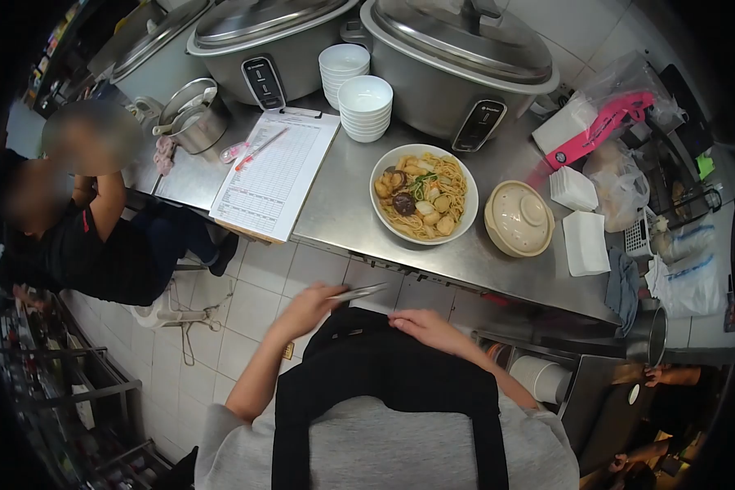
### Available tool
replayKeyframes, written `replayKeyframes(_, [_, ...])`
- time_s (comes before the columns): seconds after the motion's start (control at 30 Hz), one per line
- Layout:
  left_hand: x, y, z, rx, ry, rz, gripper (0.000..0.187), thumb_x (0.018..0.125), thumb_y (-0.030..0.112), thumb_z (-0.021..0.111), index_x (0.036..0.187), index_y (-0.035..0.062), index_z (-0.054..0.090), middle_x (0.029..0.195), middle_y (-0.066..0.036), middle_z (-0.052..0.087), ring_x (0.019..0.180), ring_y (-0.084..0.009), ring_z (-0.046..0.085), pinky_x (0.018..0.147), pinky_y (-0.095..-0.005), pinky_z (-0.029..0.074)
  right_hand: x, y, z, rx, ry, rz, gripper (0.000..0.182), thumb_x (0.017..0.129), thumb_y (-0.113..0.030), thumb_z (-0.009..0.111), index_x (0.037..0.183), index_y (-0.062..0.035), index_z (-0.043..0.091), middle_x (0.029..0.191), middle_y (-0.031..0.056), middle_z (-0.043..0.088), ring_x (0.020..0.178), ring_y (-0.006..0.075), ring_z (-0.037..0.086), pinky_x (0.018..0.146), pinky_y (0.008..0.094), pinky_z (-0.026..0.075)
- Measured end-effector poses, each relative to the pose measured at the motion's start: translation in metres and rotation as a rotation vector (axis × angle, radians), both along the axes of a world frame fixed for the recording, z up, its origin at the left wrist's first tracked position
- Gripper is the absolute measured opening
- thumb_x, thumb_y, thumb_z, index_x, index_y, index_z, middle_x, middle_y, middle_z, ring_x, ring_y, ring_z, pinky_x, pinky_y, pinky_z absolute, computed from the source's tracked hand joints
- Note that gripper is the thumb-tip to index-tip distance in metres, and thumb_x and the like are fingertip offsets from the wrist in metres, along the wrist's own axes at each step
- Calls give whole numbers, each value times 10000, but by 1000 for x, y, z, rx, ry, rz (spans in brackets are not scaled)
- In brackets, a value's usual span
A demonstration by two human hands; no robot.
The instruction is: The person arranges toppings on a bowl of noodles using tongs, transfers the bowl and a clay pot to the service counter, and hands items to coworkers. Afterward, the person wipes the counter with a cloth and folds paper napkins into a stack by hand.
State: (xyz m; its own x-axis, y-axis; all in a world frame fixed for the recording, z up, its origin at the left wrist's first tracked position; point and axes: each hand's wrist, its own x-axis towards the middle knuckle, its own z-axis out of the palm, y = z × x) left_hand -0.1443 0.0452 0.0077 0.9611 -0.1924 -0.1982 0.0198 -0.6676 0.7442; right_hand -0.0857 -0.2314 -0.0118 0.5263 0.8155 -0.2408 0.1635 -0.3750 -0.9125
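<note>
My left hand (309, 310) is closed around a thin, shiny metal utensil (363, 291), held just above the front of my black apron (351, 359); motion blur hides its exact kind. At the apron's upper edge is my right hand (425, 327), its fingertips drawn together on the cloth. Beyond both hands, on the steel counter (335, 216), stands a white bowl of noodles (429, 192) with mushroom, greens and round pieces. A lidded beige clay pot (518, 219) sits to its right.
Large rice cookers (465, 65) line the back, with stacked white bowls (365, 106) before them. A clipboard with a form (278, 167) and a pen lies left, near a metal pot (192, 118). Napkins (584, 243) lie right. A seated person (98, 229) is at left.
</note>
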Motion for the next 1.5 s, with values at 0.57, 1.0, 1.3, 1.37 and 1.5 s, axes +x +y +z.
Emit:
replayKeyframes(0.57, [58, -44, 2, -481, -64, -139, 379, 876, 154, 567, 1218, 8, 494, 1094, -111, 582, 946, -175, 571, 741, -287, 481, 141, -53, 45, -42, -31, -802, 240, 882, -166, 476, 1056, -4, 509, 729, 60, 565, 616, 117, 566, 524, 265, 443])
replayKeyframes(1.0, [38, 16, -13, -515, 36, 113, 298, 861, 121, 569, 1131, -6, 559, 1009, -129, 598, 878, -201, 605, 729, -299, 500, 234, -2, 56, -552, -510, -479, 217, 768, -158, 622, 836, 47, 646, 731, 217, 637, 700, 366, 630, 653, 417, 481])
replayKeyframes(1.3, [49, 22, -10, -482, 34, 87, 311, 860, 117, 570, 1147, -1, 555, 1014, -139, 606, 862, -210, 613, 732, -306, 503, 208, -12, 98, -721, -745, -507, 221, 767, -183, 621, 882, 4, 644, 831, 203, 644, 813, 359, 621, 711, 448, 480])
replayKeyframes(1.37, [51, 22, -11, -475, 46, 81, 310, 860, 114, 568, 1149, 1, 555, 1015, -139, 607, 858, -210, 615, 735, -307, 505, 207, -17, 83, -871, -860, -488, 200, 774, -183, 612, 876, -12, 632, 842, 191, 645, 820, 359, 618, 718, 457, 476])
replayKeyframes(1.5, [51, 17, -5, -478, 47, 60, 308, 859, 107, 568, 1149, 5, 556, 1008, -139, 609, 867, -210, 617, 744, -309, 508, 222, -15, 52, -773, -849, -539, 171, 774, -176, 608, 867, -33, 628, 833, 182, 648, 824, 356, 618, 716, 456, 477])
